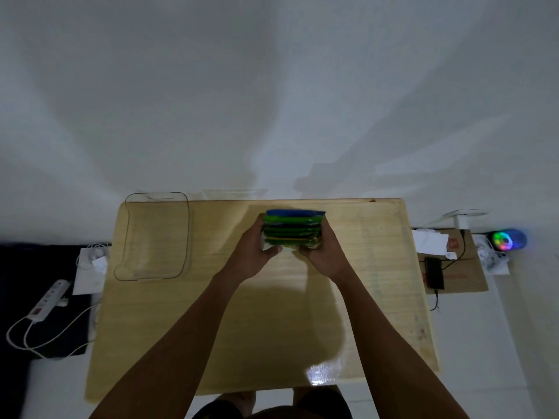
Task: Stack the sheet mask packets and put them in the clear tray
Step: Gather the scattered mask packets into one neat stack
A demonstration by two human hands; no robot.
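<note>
A stack of sheet mask packets (292, 229), mostly green with a blue one at the far end, is gripped from both sides above the wooden table (211, 313). My left hand (252, 255) clasps its left side and my right hand (325, 255) its right side, thumbs on the near edge. The clear tray (155, 237) sits at the table's far left corner, apart from the stack, with nothing visible in it.
A white power strip (48, 299) with cables lies on the floor to the left. A cardboard box (453, 261) with a black device and a glowing coloured gadget (508, 240) sit to the right. A white wall rises behind the table.
</note>
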